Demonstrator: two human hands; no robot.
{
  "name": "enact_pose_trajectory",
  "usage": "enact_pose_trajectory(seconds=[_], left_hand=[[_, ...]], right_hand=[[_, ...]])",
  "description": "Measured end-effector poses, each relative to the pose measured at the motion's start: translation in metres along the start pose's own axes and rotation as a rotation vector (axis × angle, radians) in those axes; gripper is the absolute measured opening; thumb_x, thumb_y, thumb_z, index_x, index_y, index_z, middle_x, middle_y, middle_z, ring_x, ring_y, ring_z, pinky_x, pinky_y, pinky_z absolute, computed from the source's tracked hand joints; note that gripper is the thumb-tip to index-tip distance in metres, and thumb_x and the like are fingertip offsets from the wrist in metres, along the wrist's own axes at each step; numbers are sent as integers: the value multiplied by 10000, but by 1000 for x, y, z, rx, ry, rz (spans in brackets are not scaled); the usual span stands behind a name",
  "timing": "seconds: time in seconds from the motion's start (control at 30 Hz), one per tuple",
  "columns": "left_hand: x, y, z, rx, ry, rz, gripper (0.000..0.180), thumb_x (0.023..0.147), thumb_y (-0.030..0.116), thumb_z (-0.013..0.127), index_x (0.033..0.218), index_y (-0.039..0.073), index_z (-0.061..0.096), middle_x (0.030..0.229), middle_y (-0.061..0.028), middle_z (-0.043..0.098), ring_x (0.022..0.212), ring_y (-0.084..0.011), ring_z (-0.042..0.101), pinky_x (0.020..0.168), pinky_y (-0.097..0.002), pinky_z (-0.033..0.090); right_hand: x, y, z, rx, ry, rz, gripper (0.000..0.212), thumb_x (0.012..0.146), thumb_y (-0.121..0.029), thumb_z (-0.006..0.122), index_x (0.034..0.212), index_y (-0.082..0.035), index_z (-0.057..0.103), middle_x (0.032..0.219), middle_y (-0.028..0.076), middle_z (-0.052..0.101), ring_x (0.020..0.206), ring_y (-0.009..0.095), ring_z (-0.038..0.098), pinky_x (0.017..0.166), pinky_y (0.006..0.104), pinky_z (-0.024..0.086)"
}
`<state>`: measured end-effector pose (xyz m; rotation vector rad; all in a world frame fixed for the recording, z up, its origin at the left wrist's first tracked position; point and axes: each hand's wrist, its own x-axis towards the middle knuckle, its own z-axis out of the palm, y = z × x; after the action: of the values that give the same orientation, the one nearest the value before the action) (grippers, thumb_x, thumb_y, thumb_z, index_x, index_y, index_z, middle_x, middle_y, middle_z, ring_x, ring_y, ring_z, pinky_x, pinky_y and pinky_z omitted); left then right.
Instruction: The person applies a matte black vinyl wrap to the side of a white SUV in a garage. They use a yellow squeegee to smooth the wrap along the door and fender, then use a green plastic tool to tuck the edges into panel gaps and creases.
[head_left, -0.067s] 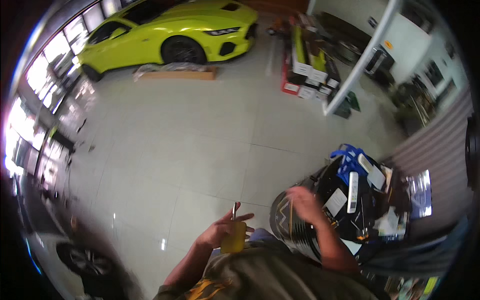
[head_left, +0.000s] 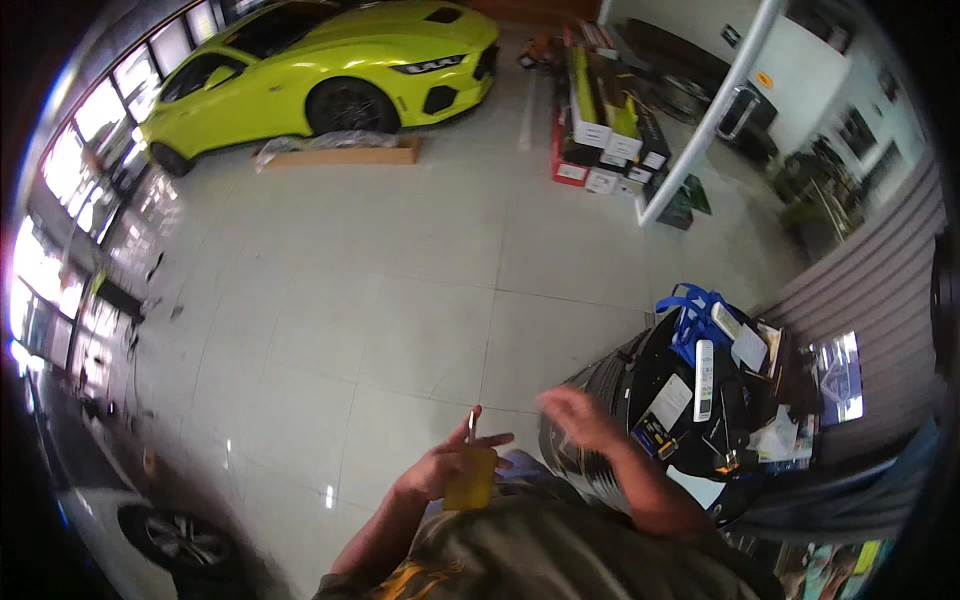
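Observation:
My left hand (head_left: 440, 470) is closed on a flat, squarish yellow scraper-like card (head_left: 468, 482), held low in front of my shirt. A thin, pale, pen-like stick (head_left: 472, 425) stands up between its fingers; I cannot make out its exact kind. My right hand (head_left: 580, 418) hovers beside the ribbed dark drum (head_left: 565, 445), apart from the left hand. Motion blurs its fingers, and nothing shows in it. On the drum's black top lie a white remote control (head_left: 704, 380), a bunched blue strap (head_left: 690, 315) and a pale card (head_left: 670, 402).
A lime-yellow car (head_left: 330, 75) stands at the far left, with a long cardboard box (head_left: 340, 156) beside it. Stacked long boxes (head_left: 600, 140) and a white post (head_left: 710, 125) are at the far right. A grey car's wheel (head_left: 180, 535) shows at the near left.
My right hand has moved left, away from the drum's top and toward my left hand. The left hand keeps its hold and has barely moved. The view has shifted slightly.

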<state>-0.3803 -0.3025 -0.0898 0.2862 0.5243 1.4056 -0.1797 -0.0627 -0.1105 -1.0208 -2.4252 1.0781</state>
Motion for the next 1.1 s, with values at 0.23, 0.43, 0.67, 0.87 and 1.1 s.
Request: enact_pose_trajectory(seconds=[0.23,0.43,0.67,0.87,1.1], left_hand=[[71,71,-84,663,88,-59,852,882,15,453,1577,86,-34,1379,-241,520,1206,-298,577,1087,-419,402],[189,185,-98,59,201,-177,477,975,144,480,1408,-38,396,1321,-253,562,1174,-352,587,1000,-500,480],[387,315,-95,272,255,80,559,999,361,546,1431,20,448,1453,-200,467,1353,-412,420,1139,-562,316],[578,369,-57,579,83,142,592,1039,465,404,1296,-58,511,1200,-188,626,1067,-291,615,939,-416,500],[833,412,-7,1097,-460,75,520,1051,380,423,1363,-30,493,1272,-157,607,1144,-246,588,999,-361,456]], right_hand=[[92,-89,86,694,-667,288,212,1016,-238,516,1078,-60,613,987,66,662,856,174,607,792,359,488],[284,-43,51,1313,-5,490,220,1017,-325,519,998,-106,508,814,55,579,702,175,584,650,349,487],[418,-36,-13,737,-253,226,441,980,-511,505,984,-71,541,821,6,519,773,144,488,666,329,419],[523,-3,-69,1043,-91,375,435,978,-306,562,1309,-36,480,980,8,565,821,94,500,670,276,423],[638,86,-190,1149,508,317,374,921,-117,540,1282,-22,548,1102,40,627,997,166,577,867,304,458]])
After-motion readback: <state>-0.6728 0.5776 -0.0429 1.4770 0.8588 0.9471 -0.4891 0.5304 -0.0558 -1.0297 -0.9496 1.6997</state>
